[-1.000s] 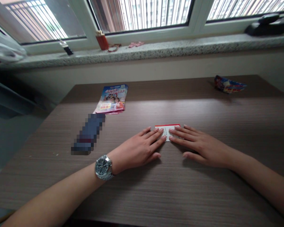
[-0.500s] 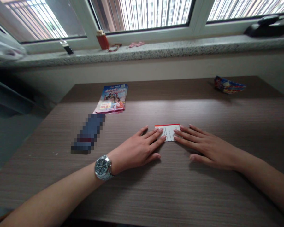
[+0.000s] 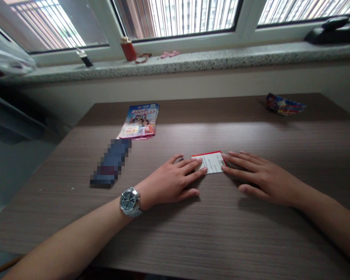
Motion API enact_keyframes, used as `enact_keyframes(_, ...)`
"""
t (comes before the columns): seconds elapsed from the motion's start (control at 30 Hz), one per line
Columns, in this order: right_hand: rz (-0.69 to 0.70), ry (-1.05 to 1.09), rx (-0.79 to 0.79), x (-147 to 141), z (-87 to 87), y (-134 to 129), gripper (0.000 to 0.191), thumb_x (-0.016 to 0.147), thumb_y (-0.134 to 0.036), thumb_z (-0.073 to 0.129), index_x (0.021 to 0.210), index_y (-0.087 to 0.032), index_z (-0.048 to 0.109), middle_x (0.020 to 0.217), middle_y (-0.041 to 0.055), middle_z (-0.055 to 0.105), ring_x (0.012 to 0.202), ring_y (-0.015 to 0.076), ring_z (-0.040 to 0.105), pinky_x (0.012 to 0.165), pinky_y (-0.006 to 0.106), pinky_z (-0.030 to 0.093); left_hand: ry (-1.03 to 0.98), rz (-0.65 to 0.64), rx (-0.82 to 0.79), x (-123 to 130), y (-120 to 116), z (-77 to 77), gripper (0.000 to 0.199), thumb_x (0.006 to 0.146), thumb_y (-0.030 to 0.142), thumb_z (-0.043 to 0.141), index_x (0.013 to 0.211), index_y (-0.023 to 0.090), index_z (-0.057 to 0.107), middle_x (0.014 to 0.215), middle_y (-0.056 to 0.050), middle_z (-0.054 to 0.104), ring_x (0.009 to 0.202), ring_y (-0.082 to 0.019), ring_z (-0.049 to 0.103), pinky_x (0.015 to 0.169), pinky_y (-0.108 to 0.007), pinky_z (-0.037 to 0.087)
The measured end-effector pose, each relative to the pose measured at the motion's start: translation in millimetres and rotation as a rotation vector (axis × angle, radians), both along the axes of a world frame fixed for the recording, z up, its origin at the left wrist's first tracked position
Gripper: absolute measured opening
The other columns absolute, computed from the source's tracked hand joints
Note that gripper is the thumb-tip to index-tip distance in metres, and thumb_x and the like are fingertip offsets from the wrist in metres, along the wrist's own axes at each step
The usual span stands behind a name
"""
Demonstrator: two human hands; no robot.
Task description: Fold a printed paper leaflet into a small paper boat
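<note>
A small white rectangle of paper [image 3: 212, 163] with a red edge and dark print lies flat on the table [image 3: 192, 241]; it looks folded. Fingertips of my left hand [image 3: 176, 181] rest on its left part, the fingers stretched out and apart. At its right edge are the fingertips of my right hand [image 3: 259, 175], flat with fingers extended. A silver watch [image 3: 130, 202] is on my left wrist. Neither hand is closed around anything.
Colourful printed leaflets [image 3: 140, 120] are stacked at the back left. A blurred-out dark blue object [image 3: 112, 163] lies in front of them. A folded colourful paper shape [image 3: 284, 105] stands at the back right. Beyond are a stone windowsill [image 3: 221, 62] and a red container [image 3: 128, 49].
My right hand has slid slightly right, off the paper's face to its edge, uncovering more of it. The paper is tilted a little. My left hand stays on it.
</note>
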State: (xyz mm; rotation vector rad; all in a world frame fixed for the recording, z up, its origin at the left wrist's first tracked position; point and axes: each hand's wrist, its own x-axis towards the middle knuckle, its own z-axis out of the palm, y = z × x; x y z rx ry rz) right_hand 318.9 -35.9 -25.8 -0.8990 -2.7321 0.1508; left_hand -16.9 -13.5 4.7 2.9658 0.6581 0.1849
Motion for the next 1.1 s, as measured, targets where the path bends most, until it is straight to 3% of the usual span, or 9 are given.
enact_keyframes(0.2, -0.136, 0.008, 0.046, -7, 2.7, 7, 0.052, 0.099, -0.037, 0.05, 0.151, -0.03, 0.045, 0.163, 0.0077, 0.032, 0.145, 0.0335, 0.038, 0.115, 0.058, 0.036, -0.028, -0.074, -0.037, 2, 1, 2.9, 0.057, 0.099, 0.053, 0.046, 0.148, 0.023, 0.045, 0.147, -0.012, 0.053, 0.139, -0.03, 0.046, 0.118, -0.048, 0.031)
enact_keyframes(0.37, -0.231, 0.031, 0.002, -18, 4.2, 15, 0.046, 0.101, -0.035, 0.046, 0.146, -0.028, 0.053, 0.158, 0.0104, 0.042, 0.142, 0.0338, 0.042, 0.112, 0.056, 0.039, -0.033, -0.098, -0.036, 4, 0, 2.0, 0.054, 0.1, 0.051, 0.045, 0.147, 0.026, 0.046, 0.147, -0.011, 0.052, 0.135, -0.029, 0.048, 0.115, -0.046, 0.036)
enact_keyframes(0.43, -0.239, 0.067, -0.013, -24, 5.3, 20, 0.041, 0.101, -0.034, 0.047, 0.14, -0.027, 0.059, 0.148, 0.0125, 0.052, 0.134, 0.0322, 0.051, 0.107, 0.054, 0.045, -0.029, -0.064, -0.024, 5, -2, 2.0, 0.052, 0.101, 0.051, 0.044, 0.147, 0.028, 0.047, 0.145, -0.01, 0.053, 0.129, -0.029, 0.052, 0.111, -0.047, 0.039)
enact_keyframes(0.53, -0.265, 0.197, -0.023, -35, 6.8, 30, 0.027, 0.098, -0.033, 0.053, 0.118, -0.024, 0.069, 0.116, 0.0128, 0.066, 0.103, 0.0269, 0.065, 0.087, 0.045, 0.056, -0.003, -0.013, 0.002, 8, -5, 2.2, 0.052, 0.101, 0.054, 0.041, 0.147, 0.03, 0.046, 0.141, -0.01, 0.054, 0.117, -0.029, 0.055, 0.107, -0.048, 0.04)
enact_keyframes(0.63, -0.28, 0.273, -0.104, -47, 7.9, 38, 0.015, 0.094, -0.033, 0.059, 0.094, -0.023, 0.07, 0.093, 0.0089, 0.066, 0.087, 0.0232, 0.064, 0.076, 0.039, 0.055, 0.029, 0.018, -0.003, 9, -8, 1.3, 0.054, 0.101, 0.055, 0.039, 0.148, 0.03, 0.045, 0.144, -0.011, 0.051, 0.116, -0.03, 0.053, 0.104, -0.047, 0.041)
enact_keyframes(0.7, -0.305, 0.276, -0.152, -52, 8.2, 42, 0.016, 0.094, -0.032, 0.059, 0.085, -0.022, 0.068, 0.085, 0.0068, 0.064, 0.079, 0.0213, 0.062, 0.071, 0.036, 0.053, 0.033, 0.027, -0.011, 9, -9, 0.5, 0.054, 0.101, 0.055, 0.038, 0.148, 0.031, 0.044, 0.151, -0.011, 0.044, 0.118, -0.03, 0.051, 0.103, -0.047, 0.042)
enact_keyframes(0.83, -0.341, 0.285, -0.201, -55, 6.7, 46, 0.017, 0.093, -0.032, 0.06, 0.081, -0.021, 0.066, 0.081, 0.0054, 0.062, 0.073, 0.0197, 0.06, 0.067, 0.035, 0.05, 0.029, 0.03, -0.023, 9, -8, 0.4, 0.052, 0.101, 0.055, 0.039, 0.148, 0.032, 0.045, 0.157, -0.01, 0.038, 0.118, -0.03, 0.052, 0.105, -0.048, 0.042)
enact_keyframes(1.0, -0.343, 0.287, -0.183, -55, 5.2, 47, 0.013, 0.09, -0.028, 0.064, 0.08, -0.021, 0.063, 0.08, 0.0048, 0.063, 0.073, 0.0197, 0.059, 0.067, 0.033, 0.049, -0.004, 0.015, -0.027, 10, -6, 1.9, 0.053, 0.1, 0.054, 0.042, 0.148, 0.031, 0.045, 0.157, -0.01, 0.038, 0.138, -0.032, 0.041, 0.115, -0.05, 0.034)
enact_keyframes(1.1, -0.328, 0.271, -0.193, -55, 5.8, 45, 0.013, 0.09, -0.028, 0.065, 0.08, -0.021, 0.063, 0.082, 0.0055, 0.063, 0.076, 0.0206, 0.06, 0.069, 0.034, 0.049, 0.003, 0.016, -0.038, 10, -6, 1.7, 0.052, 0.101, 0.053, 0.041, 0.148, 0.03, 0.045, 0.157, -0.012, 0.038, 0.136, -0.032, 0.045, 0.115, -0.048, 0.035)
